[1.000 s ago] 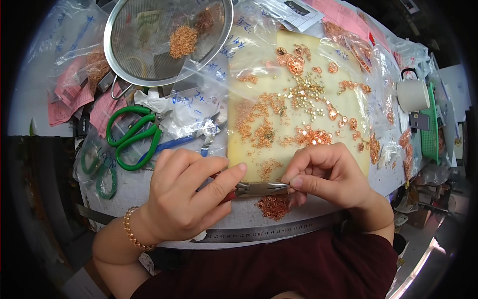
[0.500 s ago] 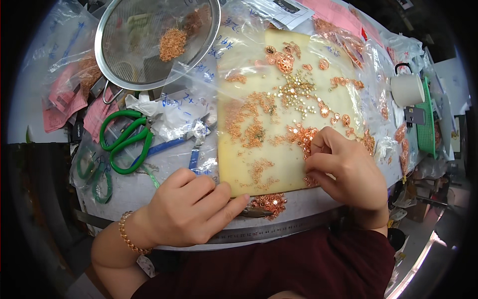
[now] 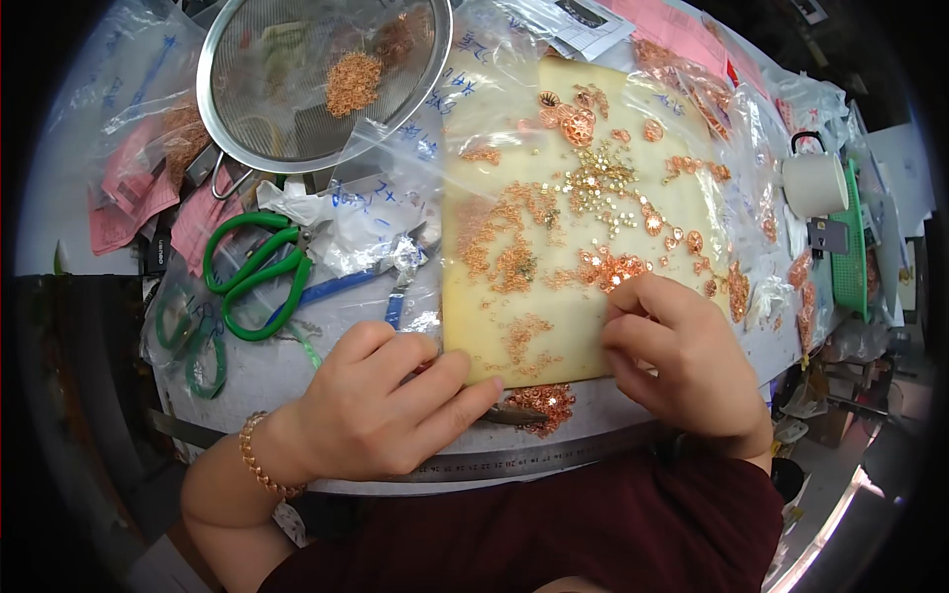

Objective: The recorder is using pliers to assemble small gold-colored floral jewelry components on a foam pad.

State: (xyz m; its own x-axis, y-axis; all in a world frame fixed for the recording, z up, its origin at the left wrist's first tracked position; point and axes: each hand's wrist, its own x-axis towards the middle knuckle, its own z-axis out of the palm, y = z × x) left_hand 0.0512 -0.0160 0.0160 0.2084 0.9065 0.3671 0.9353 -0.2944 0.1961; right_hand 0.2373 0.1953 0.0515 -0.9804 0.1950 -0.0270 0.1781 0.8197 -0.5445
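Observation:
My left hand [image 3: 390, 410] is closed at the near left corner of the yellowish mat [image 3: 583, 346]. Dark metal jaws, seemingly of pliers [image 3: 514, 414], stick out past its fingers; their handles are hidden in the palm. These jaws reach a heap of shiny copper-coloured pieces [image 3: 550, 400] below the mat's near edge. Over the near right of the mat, my right hand [image 3: 692, 366] has thumb and fingers pinched together; anything between them is hidden. Just beyond it lie more copper-coloured pieces [image 3: 615, 269]. Small rings [image 3: 522, 341] and gold-toned bits [image 3: 598, 183] are scattered across the mat.
A metal strainer [image 3: 297, 163] with tiny copper pieces stands far left. Green-handled scissors [image 3: 265, 262] and a blue-handled tool [image 3: 341, 287] lie left of the mat. A steel ruler [image 3: 534, 458] follows the near edge. At right are a white cup [image 3: 813, 185] and a green basket [image 3: 848, 247].
My right hand has drawn slightly back from the copper pieces, uncovering more of that cluster. My left hand stays at the mat's corner. The whole view has shifted a little.

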